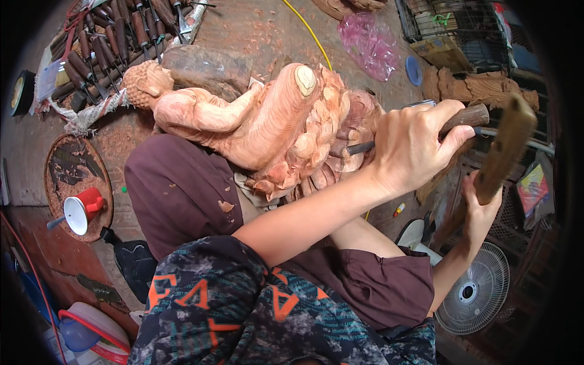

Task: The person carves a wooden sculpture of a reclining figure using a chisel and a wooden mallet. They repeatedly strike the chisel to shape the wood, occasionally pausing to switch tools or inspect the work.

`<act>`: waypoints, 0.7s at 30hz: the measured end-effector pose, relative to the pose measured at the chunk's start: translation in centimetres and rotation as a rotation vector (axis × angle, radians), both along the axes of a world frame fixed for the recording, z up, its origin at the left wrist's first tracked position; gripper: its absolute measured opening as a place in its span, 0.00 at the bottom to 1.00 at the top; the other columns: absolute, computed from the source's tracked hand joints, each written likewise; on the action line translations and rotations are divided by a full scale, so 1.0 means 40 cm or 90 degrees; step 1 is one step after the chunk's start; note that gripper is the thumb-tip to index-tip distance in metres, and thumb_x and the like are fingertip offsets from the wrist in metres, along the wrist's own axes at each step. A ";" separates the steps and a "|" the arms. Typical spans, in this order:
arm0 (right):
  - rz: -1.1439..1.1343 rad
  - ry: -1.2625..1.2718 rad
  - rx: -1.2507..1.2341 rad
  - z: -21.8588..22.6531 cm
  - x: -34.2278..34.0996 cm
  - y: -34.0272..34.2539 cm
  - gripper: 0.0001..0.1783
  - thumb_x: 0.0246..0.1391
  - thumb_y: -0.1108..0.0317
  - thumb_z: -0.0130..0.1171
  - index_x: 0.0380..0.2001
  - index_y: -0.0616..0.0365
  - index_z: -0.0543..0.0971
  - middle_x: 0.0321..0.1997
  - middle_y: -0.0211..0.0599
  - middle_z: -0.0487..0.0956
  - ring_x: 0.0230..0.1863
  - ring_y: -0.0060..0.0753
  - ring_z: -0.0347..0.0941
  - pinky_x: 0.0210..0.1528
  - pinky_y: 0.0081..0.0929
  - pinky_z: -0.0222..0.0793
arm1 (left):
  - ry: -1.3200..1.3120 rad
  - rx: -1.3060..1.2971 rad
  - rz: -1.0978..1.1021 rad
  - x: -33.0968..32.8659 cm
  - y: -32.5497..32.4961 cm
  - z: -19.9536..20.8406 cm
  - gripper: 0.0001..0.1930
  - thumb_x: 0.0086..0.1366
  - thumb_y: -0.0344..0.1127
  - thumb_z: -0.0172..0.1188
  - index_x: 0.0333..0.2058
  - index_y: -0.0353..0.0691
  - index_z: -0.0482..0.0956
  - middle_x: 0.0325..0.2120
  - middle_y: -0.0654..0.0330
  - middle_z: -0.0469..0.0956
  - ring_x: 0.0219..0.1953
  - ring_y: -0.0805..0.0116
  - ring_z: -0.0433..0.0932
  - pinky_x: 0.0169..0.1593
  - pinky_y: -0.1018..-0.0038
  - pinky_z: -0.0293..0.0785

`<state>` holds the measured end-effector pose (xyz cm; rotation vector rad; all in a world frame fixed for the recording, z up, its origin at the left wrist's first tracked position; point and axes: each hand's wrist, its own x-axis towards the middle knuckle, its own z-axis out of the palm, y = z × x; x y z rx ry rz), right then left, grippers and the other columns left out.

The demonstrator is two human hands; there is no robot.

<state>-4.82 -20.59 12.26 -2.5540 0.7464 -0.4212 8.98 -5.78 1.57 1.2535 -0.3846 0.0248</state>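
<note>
A reddish carved wooden figure [255, 131] lies on its side before me, its knobbly-haired head at the left and a base of petal-like shapes at the right. Reaching across my body, my left hand [417, 149] is wrapped round a chisel [465, 118]. The chisel's dark blade points left at the petal carving; whether its edge touches the wood I cannot tell. My right hand [482, 210] grips a worn wooden mallet [506, 146] by the handle. The mallet head is raised to the right of the chisel's handle end, apart from it in this view.
Many wooden-handled carving tools [118, 36] lie at the far left. A round tray [52, 204] with wood chips holds a red-and-white mug [76, 216]. A pink plastic bag [368, 45] lies far off, a carved wood piece [480, 88] at right, a fan [471, 291] lower right.
</note>
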 end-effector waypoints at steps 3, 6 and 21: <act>0.049 -0.013 -0.012 -0.006 0.015 0.052 0.32 0.52 0.79 0.62 0.61 0.60 0.67 0.34 0.25 0.71 0.34 0.17 0.66 0.38 0.15 0.63 | -0.007 -0.017 0.004 -0.006 0.002 0.001 0.17 0.59 0.47 0.65 0.40 0.41 0.81 0.22 0.54 0.81 0.23 0.56 0.81 0.25 0.67 0.74; 0.046 -0.020 -0.016 0.001 0.009 0.044 0.30 0.52 0.78 0.62 0.59 0.61 0.67 0.33 0.24 0.70 0.33 0.17 0.65 0.38 0.16 0.62 | -0.009 -0.020 0.019 -0.006 0.004 -0.001 0.16 0.59 0.46 0.66 0.40 0.41 0.81 0.22 0.54 0.81 0.23 0.58 0.81 0.25 0.67 0.74; 0.039 -0.019 -0.076 0.007 -0.027 0.078 0.33 0.50 0.83 0.60 0.60 0.63 0.65 0.34 0.28 0.71 0.33 0.16 0.67 0.37 0.17 0.65 | -0.039 -0.048 0.007 -0.029 0.034 -0.008 0.17 0.55 0.43 0.69 0.41 0.41 0.82 0.24 0.55 0.81 0.21 0.62 0.80 0.23 0.71 0.73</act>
